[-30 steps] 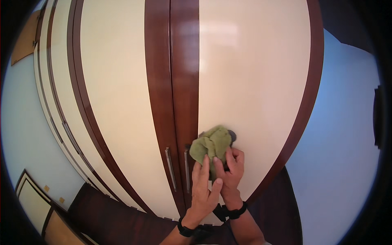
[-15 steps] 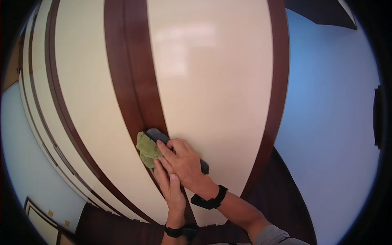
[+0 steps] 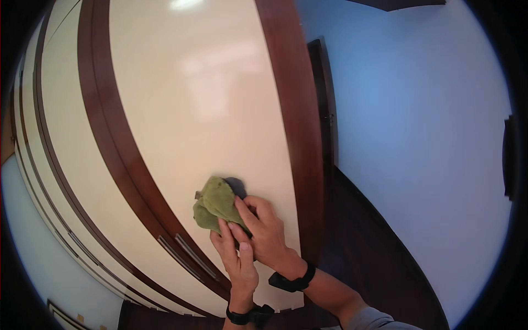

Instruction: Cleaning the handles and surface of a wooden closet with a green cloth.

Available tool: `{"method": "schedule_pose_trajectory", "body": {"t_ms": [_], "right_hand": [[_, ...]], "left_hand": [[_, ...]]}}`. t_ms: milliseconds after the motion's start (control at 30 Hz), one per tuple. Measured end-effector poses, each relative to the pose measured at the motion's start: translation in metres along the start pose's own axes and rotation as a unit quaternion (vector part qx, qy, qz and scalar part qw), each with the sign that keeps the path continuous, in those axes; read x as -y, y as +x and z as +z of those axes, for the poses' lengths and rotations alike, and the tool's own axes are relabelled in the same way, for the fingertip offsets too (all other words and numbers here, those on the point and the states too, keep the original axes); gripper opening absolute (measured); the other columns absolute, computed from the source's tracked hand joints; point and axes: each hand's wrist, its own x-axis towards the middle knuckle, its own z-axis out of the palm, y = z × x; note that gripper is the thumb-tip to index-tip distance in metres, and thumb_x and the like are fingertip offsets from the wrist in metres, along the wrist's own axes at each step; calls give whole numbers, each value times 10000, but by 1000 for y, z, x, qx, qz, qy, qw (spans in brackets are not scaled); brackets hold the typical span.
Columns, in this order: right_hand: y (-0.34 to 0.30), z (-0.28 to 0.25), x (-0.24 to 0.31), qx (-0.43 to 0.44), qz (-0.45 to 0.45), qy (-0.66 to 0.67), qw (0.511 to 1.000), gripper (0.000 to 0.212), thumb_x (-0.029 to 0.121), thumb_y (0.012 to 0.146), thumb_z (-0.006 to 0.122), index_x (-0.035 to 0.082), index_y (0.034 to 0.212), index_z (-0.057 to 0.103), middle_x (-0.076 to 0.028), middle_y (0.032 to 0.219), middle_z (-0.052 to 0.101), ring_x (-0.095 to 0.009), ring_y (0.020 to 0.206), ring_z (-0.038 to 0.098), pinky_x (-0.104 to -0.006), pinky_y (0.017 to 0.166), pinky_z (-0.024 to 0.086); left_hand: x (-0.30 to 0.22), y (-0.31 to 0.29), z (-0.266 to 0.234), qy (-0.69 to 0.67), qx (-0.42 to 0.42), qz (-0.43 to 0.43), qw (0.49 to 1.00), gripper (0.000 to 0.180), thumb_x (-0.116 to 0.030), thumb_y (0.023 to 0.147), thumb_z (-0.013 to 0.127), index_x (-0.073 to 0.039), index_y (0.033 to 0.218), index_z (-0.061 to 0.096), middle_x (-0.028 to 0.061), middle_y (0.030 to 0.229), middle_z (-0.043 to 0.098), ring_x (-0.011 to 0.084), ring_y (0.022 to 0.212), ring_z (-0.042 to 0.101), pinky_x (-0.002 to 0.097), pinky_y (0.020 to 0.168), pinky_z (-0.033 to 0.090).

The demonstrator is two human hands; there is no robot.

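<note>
A folded green cloth [image 3: 216, 199] lies against the cream wardrobe door [image 3: 187, 137]. Dark grey fabric [image 3: 236, 186] shows behind its upper right side. My right hand [image 3: 265, 232] grips the cloth from the right, its fingers bent over the edge. Just below and to the left, my left hand [image 3: 237, 265] has its fingertips on the cloth's lower edge, with the thumb drawn in. Both hands are close together in front of the door, and part of the grey fabric is hidden behind them.
Dark brown wooden strips frame the doors, and two metal handles [image 3: 190, 256] sit on the strip left of my hands. A brown end strip [image 3: 297, 137] borders the door on the right. Beyond are a dark doorway [image 3: 324, 110], dark floor [image 3: 357, 247] and a pale bluish wall [image 3: 418, 137].
Both hands and the cloth have moved right, from the brown strip onto the cream panel. My view has turned right, uncovering the metal handles and the dark doorway.
</note>
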Motion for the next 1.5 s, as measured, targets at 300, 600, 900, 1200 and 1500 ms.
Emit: {"method": "schedule_pose_trajectory", "body": {"t_ms": [300,600,900,1200,1500], "right_hand": [[-61,41,-24,-104,40,-35,993,603,130,947,798,-48,1485,595,-212,1316,639,-361,1130,655,-422,901,581],[-126,67,-43,-149,63,-74,984,747,166,992,739,-85,1609,401,-306,1493,516,-449,1314,552,-517,1067,503],[-65,-38,-81,-145,46,-90,984,780,220,1036,690,-65,1656,312,-337,1624,368,-505,1467,437,-567,1176,428],[-13,-91,-64,-117,-20,-185,976,627,272,1072,587,-37,1593,424,-304,1611,410,-511,1475,433,-635,1192,377],[87,-138,16,-8,-60,-210,976,717,360,1001,693,-39,1561,487,-295,1627,432,-505,1511,415,-667,1212,310]], "left_hand": [[61,-8,-17,70,93,84,990,742,-401,1126,509,102,1643,335,291,1589,317,426,1480,377,509,1220,340],[87,-21,-26,-6,212,80,974,771,-431,1076,612,81,1615,409,302,1573,347,430,1466,400,508,1200,385],[-8,5,57,-22,220,79,972,788,-471,1073,628,28,1641,405,284,1606,402,404,1483,415,490,1211,384],[-70,5,81,-4,175,76,982,746,-421,1094,611,76,1613,410,261,1517,449,365,1353,480,467,1141,429],[-176,26,45,-25,91,8,996,688,-320,1097,618,112,1592,415,237,1500,437,302,1273,520,411,1097,446]]}}
